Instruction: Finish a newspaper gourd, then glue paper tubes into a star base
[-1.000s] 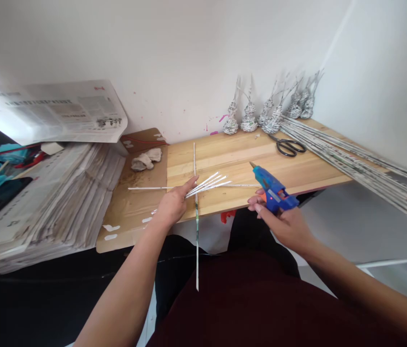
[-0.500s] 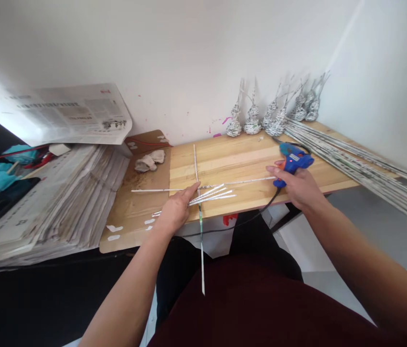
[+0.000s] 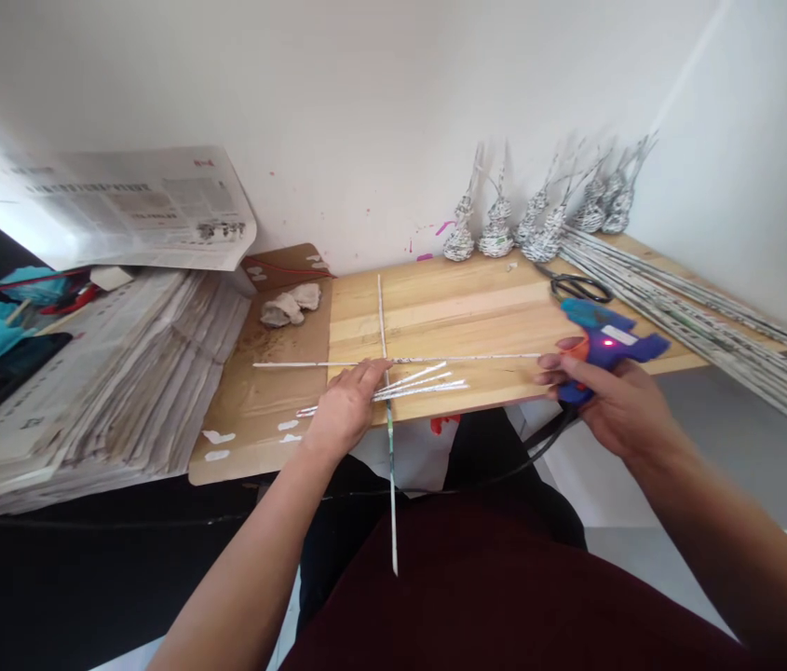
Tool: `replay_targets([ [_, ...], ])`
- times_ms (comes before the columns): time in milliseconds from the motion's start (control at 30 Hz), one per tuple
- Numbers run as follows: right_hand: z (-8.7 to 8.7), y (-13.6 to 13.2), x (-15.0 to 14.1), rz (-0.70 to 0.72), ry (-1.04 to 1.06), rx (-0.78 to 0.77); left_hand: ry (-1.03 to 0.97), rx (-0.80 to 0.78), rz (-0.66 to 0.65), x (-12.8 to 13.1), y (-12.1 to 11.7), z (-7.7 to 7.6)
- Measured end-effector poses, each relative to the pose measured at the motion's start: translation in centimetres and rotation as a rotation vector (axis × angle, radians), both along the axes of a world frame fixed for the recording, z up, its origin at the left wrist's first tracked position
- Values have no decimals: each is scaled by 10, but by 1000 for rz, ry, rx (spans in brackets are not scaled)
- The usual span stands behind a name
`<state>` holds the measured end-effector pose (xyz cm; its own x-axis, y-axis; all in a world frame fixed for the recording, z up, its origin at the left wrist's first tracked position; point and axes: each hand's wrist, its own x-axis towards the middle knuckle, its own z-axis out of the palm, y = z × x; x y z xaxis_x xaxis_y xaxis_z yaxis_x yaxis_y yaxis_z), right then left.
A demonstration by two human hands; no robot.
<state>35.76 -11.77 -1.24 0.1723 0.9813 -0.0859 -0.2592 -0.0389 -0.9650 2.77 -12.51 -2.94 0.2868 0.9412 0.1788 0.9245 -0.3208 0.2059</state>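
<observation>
Two long rolled-newspaper sticks, one running sideways (image 3: pixel 469 358) and one running front to back (image 3: pixel 380 312), form a cross on the wooden board. My left hand (image 3: pixel 343 408) is closed, its fingertips pressed down at the crossing. Several short paper sticks (image 3: pixel 427 380) pass under that hand and fan out to its right. My right hand (image 3: pixel 617 401) grips a blue hot glue gun (image 3: pixel 599 349) with a lit red light, beside the right end of the sideways stick. Whether it touches that stick I cannot tell.
Woven paper gourds (image 3: pixel 496 233) line the wall. Long paper sticks (image 3: pixel 686 308) lie at the right, near black-handled scissors (image 3: pixel 581 287). A crumpled cloth (image 3: pixel 291 306) rests on brown cardboard (image 3: pixel 239 419), beside stacked newspapers (image 3: pixel 156 391). A black cord (image 3: pixel 505 475) hangs below the board.
My right hand has moved right and slightly toward me with the glue gun, uncovering the scissors' handles. My left hand stays at the crossing. The view has shifted slightly.
</observation>
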Motion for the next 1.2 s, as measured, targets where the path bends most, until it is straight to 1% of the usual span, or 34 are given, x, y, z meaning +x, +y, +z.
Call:
replay_targets([
  [100,-2,3,-25,207,-27,-11,6,31,-47,-2,0,-4],
  [167,-3,11,-42,345,-69,4,10,42,-73,-4,-1,-5],
  [233,-3,22,-59,454,-111,5,10,44,-85,-5,-1,-5],
  [367,-2,45,-91,612,-124,53,23,54,-113,-7,-2,-6],
  [433,-4,54,-107,692,-129,83,33,49,-98,-8,-2,-7],
  [500,-7,61,-118,741,-188,87,40,37,-72,-8,-3,-6],
  [567,-11,67,-125,722,-244,62,46,24,-53,-8,-4,-6],
  [667,-14,74,-129,662,-203,5,48,14,-47,-8,-5,-5],
  [767,-13,79,-128,655,-141,-20,43,31,-80,-8,-4,-5],
  [933,-11,77,-129,624,-115,-53,39,55,-134,-10,-3,-7],
  [1067,-10,72,-132,589,-81,-34,39,47,-129,-11,-3,-9],
  [1200,-4,72,-136,588,-78,13,43,52,-130,-10,-2,-9],
])
